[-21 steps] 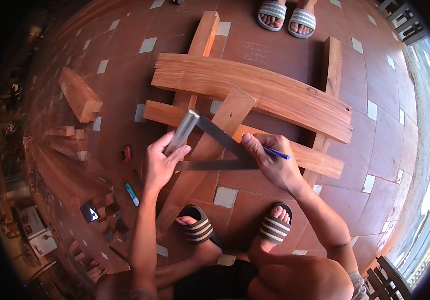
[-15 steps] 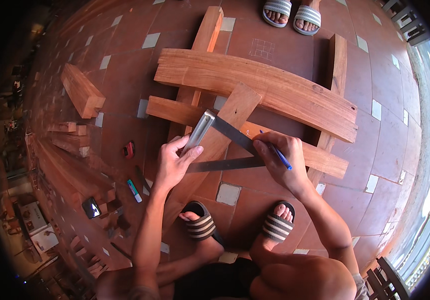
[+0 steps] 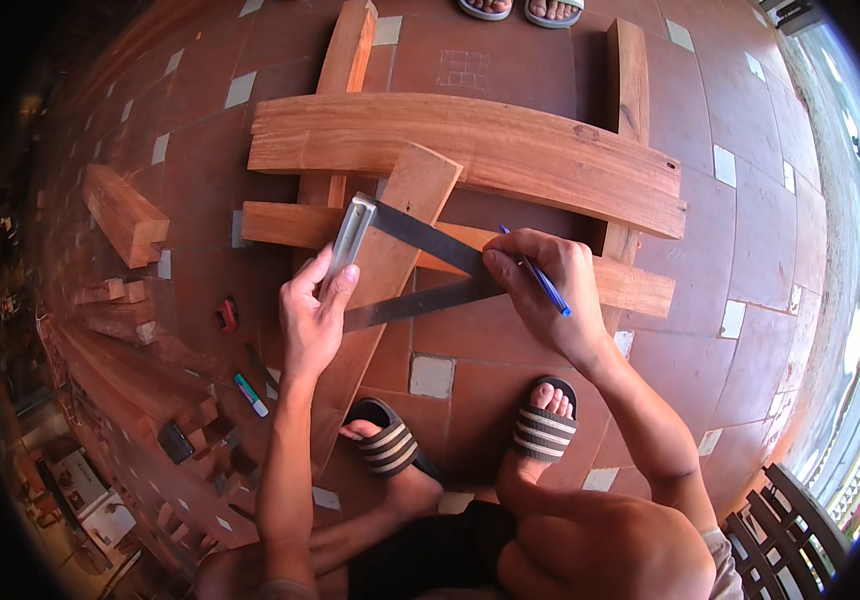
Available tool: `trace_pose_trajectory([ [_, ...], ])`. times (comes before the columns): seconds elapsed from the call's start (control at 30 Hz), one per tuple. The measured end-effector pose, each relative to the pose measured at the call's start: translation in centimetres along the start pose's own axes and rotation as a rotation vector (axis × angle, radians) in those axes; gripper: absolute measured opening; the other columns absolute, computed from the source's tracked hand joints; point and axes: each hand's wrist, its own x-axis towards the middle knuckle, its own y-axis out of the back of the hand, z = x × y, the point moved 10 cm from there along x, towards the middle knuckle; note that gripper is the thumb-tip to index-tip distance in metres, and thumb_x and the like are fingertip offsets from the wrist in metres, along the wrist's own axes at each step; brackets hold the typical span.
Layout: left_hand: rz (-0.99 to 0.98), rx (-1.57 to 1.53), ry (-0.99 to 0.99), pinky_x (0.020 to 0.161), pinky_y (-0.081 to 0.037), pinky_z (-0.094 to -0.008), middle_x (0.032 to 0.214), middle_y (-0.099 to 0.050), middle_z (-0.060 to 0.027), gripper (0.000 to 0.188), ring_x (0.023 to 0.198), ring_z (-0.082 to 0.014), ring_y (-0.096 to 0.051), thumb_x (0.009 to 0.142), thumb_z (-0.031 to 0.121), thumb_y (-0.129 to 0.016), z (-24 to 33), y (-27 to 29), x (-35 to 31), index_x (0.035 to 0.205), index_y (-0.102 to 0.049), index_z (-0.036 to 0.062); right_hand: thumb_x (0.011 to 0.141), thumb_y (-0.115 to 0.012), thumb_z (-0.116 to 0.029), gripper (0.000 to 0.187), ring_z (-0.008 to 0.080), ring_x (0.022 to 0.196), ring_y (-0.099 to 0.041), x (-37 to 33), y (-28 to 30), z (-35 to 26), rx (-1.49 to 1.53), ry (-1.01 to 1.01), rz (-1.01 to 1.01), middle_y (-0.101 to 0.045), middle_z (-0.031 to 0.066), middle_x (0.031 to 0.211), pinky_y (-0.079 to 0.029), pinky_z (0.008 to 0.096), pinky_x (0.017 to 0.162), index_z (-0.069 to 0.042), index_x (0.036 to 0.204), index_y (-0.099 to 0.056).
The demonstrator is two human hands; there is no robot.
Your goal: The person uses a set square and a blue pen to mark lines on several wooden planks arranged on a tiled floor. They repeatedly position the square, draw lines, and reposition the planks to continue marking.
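Note:
My left hand [image 3: 315,312] is closed around the silver stock of a triangular try square [image 3: 354,230], which lies against the edge of a slanting wooden board [image 3: 418,190]. The square's two dark blades cross the board and meet under my right hand [image 3: 555,285]. That hand is closed, with a blue pen [image 3: 548,288] between its fingers, its tip pointing away to the upper left. Its fingertips touch the square's far corner. Beneath the slanting board runs a narrower wooden rail [image 3: 290,223]. The board's upper end rests against a wide wooden beam [image 3: 470,135].
Two timbers, one left [image 3: 345,60] and one right [image 3: 628,90], lie under the beams. Leftward are a loose block [image 3: 125,215], a red tape measure [image 3: 227,314], a green-and-white marker [image 3: 251,395] and stacked timber [image 3: 130,370]. Another person's sandalled feet [image 3: 555,10] stand at the far side.
The whole scene has shifted left and slightly up in the view. Both hands keep their grip on the square and pen, with little change against the board.

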Motion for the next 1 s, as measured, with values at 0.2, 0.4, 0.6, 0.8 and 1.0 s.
trace_pose_trajectory([
  [0.2, 0.007, 0.016, -0.031, 0.089, -0.053, -0.0301, 0.106, -0.075, -0.0128, 0.042, 0.098, -0.0118, -0.065, 0.106, 0.02, -0.071, 0.32, -0.05, 0.16, 0.135, -0.066, -0.0095, 0.096, -0.072, -0.007, 0.012, 0.0347, 0.068, -0.073, -0.02, 0.27, -0.24, 0.014, 0.03, 0.029, -0.071, 0.0221, 0.079, -0.055, 0.04, 0.066, 0.004, 0.098, -0.077],
  [0.4, 0.01, -0.025, -0.043, 0.092, -0.053, -0.0296, 0.109, -0.075, -0.013, 0.042, 0.101, -0.0124, -0.065, 0.105, 0.018, -0.071, 0.13, -0.16, 0.24, 0.137, -0.065, -0.0092, 0.097, -0.072, -0.007, 0.012, 0.0352, 0.069, -0.073, -0.11, 0.38, -0.39, -0.008, 0.033, 0.036, -0.071, 0.0219, 0.079, -0.055, 0.0402, 0.066, 0.004, 0.099, -0.077],
  [0.6, -0.009, -0.022, -0.033, 0.093, -0.053, -0.0297, 0.11, -0.076, -0.012, 0.04, 0.101, -0.0122, -0.065, 0.105, 0.016, -0.071, 0.01, -0.22, 0.48, 0.137, -0.066, -0.0082, 0.097, -0.072, -0.007, 0.012, 0.0339, 0.069, -0.073, 0.01, 0.36, -0.19, -0.011, 0.031, 0.04, -0.071, 0.0213, 0.079, -0.055, 0.0396, 0.066, 0.004, 0.099, -0.078],
  [0.8, -0.054, -0.034, 0.011, 0.101, -0.05, -0.0273, 0.124, -0.074, -0.0062, 0.047, 0.111, -0.0086, -0.062, 0.106, 0.015, -0.07, -0.36, -0.42, 0.4, 0.146, -0.061, -0.0074, 0.096, -0.072, -0.007, 0.013, 0.0339, 0.07, -0.073, -0.06, 0.44, -0.27, -0.006, 0.04, 0.041, -0.072, 0.0214, 0.079, -0.055, 0.0394, 0.066, 0.004, 0.099, -0.078],
  [1.0, -0.006, -0.046, -0.001, 0.093, -0.053, -0.029, 0.112, -0.076, -0.0112, 0.041, 0.102, -0.0107, -0.065, 0.104, 0.014, -0.072, -0.04, -0.2, 0.32, 0.139, -0.066, -0.0069, 0.101, -0.069, -0.013, 0.02, 0.0335, 0.076, -0.076, 0.11, 0.69, -0.08, -0.001, 0.054, 0.059, -0.074, 0.0229, 0.085, -0.058, 0.0392, 0.073, 0.003, 0.105, -0.078],
])
